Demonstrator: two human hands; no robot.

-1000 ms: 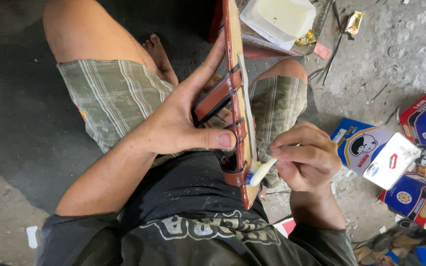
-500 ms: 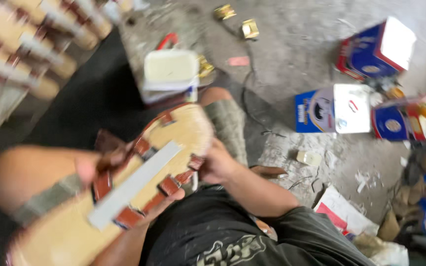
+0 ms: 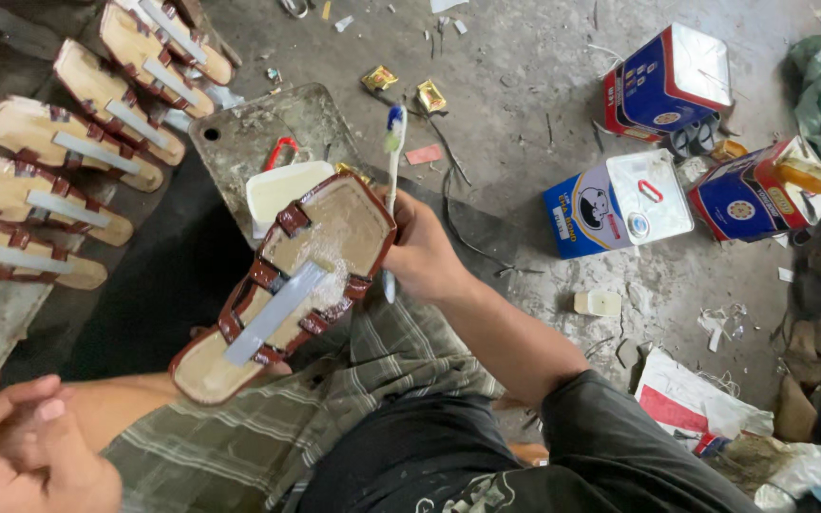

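Grey concrete floor [image 3: 525, 114] w/ scraps, blue-white tins [image 3: 620, 204] at right. R hand [image 3: 425, 256] grasping both sandal sole [image 3: 287, 290] w/ brown straps and toothbrush [image 3: 393, 142], sole tilted above lap. L hand [image 3: 21, 446] released, fingers loose, bottom left, holding nothing. More soles [image 3: 59, 180] lined up far left.

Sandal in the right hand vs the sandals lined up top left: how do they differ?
The held sandal is off the floor, tilted, gripped at its toe end by the right hand along with a toothbrush; the row of sandals lies flat, side by side, untouched. The held one looks larger, being nearer the camera. Both have tan insoles, brown straps and a pale strip along the middle.
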